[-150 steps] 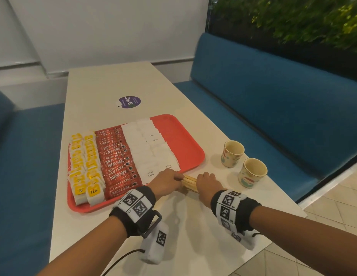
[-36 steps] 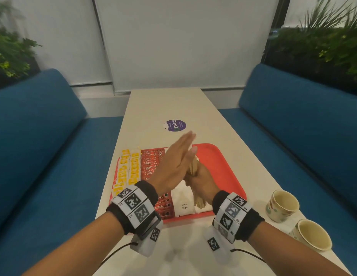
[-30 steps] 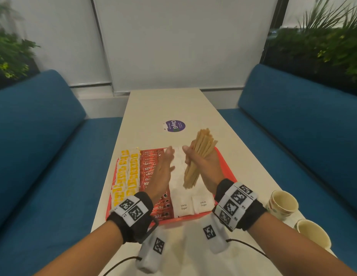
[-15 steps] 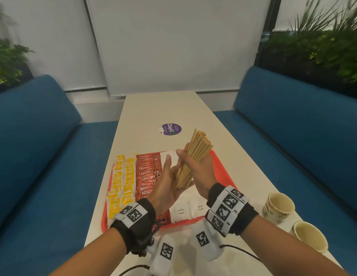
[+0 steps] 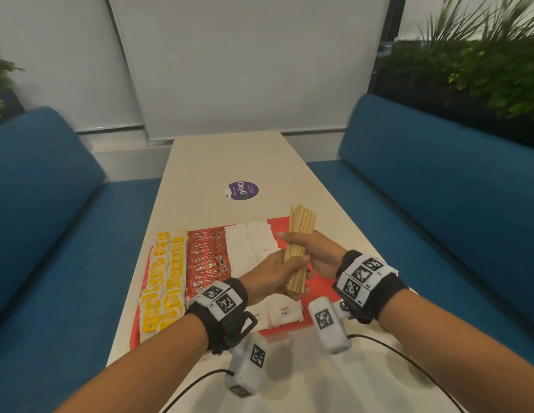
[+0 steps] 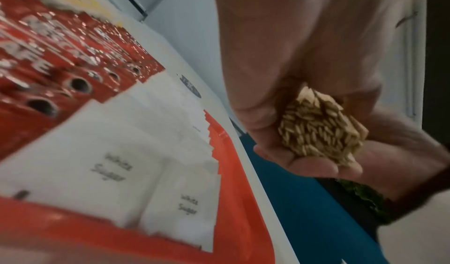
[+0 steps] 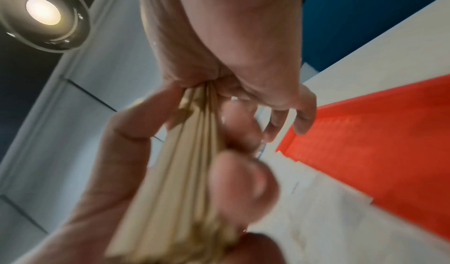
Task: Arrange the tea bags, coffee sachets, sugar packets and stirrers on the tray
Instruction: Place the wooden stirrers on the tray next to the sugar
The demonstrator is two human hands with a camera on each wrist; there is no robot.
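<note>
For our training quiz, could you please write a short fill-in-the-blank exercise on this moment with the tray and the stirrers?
1. Both hands hold the bundle of ____ above the tray.
2. The right hand grips the bundle higher up; the left hand grips its ____ end.
3. The red coffee sachets lie between the white sugar packets and the ____ tea bags.
4. The tray's ____ strip is bare.

Missing words: stirrers; lower; yellow; right

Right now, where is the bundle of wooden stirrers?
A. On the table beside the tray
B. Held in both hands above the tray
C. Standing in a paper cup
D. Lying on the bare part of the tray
B: the wooden stirrers are gripped by the left hand and the right hand above the red tray.
</note>
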